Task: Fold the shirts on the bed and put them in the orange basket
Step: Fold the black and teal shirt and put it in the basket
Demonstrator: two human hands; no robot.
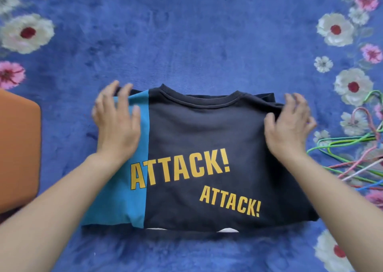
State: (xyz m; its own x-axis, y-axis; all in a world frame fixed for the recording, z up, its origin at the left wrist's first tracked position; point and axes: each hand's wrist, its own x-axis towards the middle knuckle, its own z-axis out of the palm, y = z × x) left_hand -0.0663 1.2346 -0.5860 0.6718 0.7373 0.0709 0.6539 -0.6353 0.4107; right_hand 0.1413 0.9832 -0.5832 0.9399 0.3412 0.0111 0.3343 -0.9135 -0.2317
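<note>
Head view had the shirt (196, 130) lying collar-up in the lower middle of the frame, dark navy with a teal panel, already narrowed and flat on the blue flowered bedspread (186, 43). The orange basket (18, 147) sat at the left edge, just beside the shirt, and a tangle of coloured hangers (352, 159) lay at the right edge.

The left hand (118, 124) rested on the teal shoulder, fingers straight and spread, pressing rather than gripping. The right hand (290, 126) sat on the opposite shoulder with its fingers bent over the edge. It was blurred, so I could not tell whether it pinched cloth or only pushed. Both forearms reached in from the bottom corners, wrists low, palms down.

By my reading, this was the squaring-up before the final fold. Done well, it called for both shoulder corners taken evenly, layers kept aligned, the collar end brought toward the hem in one sweep, and the crease smoothed flat.
</note>
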